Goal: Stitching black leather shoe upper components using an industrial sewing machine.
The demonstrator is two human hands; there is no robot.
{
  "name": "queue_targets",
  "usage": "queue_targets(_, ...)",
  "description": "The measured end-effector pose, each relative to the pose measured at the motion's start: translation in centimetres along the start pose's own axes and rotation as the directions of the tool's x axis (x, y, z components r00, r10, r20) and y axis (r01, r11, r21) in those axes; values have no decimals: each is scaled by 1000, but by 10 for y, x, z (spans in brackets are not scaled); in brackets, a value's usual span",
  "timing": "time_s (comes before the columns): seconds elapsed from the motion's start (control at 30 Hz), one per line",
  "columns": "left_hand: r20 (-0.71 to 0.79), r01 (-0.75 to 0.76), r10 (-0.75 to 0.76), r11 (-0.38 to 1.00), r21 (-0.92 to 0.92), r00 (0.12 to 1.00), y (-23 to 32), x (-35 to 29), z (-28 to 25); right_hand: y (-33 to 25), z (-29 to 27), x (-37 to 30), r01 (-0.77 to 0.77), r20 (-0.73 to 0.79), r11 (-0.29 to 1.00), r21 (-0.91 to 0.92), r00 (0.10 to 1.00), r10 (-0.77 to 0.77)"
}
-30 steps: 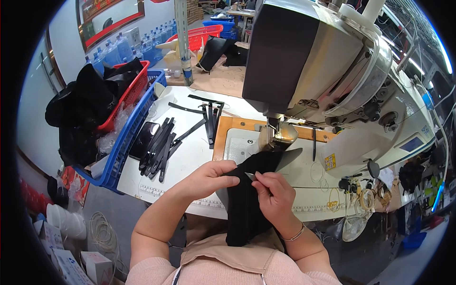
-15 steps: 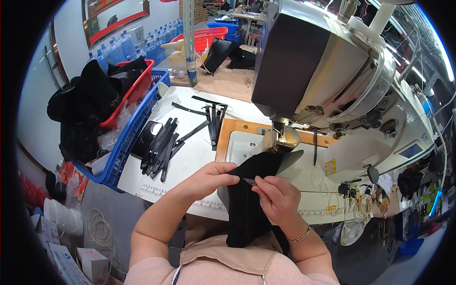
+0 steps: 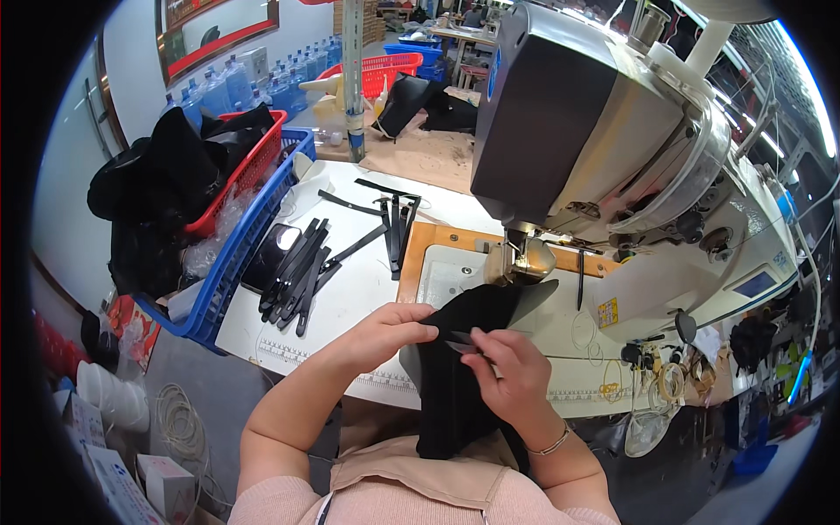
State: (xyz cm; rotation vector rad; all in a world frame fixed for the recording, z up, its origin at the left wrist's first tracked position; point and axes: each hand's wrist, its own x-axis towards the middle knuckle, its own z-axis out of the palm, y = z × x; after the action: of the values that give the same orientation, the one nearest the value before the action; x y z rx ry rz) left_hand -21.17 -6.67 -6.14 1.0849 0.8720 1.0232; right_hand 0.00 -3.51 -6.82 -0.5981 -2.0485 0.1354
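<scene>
A black piece of soft material (image 3: 455,385), grey on its underside, hangs from beside the sewing machine's presser area down to my lap. My left hand (image 3: 398,328) grips its left edge, thumb on top and fingers bent beneath. Over its middle, my right hand (image 3: 512,363) is closed on thread snips (image 3: 461,342), whose two small metal blades stand slightly apart and point left toward my left thumb. Most of the snips is hidden in the fingers. Just beyond the material is the machine's metal needle area (image 3: 521,261).
The sewing machine (image 3: 560,114) rises at the right over the white table. Black straps (image 3: 297,271) and a dark phone (image 3: 273,254) lie at the left, beside a blue basket (image 3: 254,227) and a red basket (image 3: 236,184) with black pieces. A black pen-like stick (image 3: 580,280) lies near the machine.
My right hand has turned slightly, and the snips' blades now show more, spread apart. My left hand keeps its hold on the black material. The whole view has shifted slightly.
</scene>
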Motion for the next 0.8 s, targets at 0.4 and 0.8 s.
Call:
queue_targets(0.4, -176, -254, 567, 597, 761, 804, 26, -50, 0, 15, -20, -27, -71, -248, 982, 175, 962, 114)
queue_targets(0.8, 619, -349, 618, -513, 785, 484, -48, -70, 37, -22, -35, -33, -338, 208, 927, 162, 930, 303)
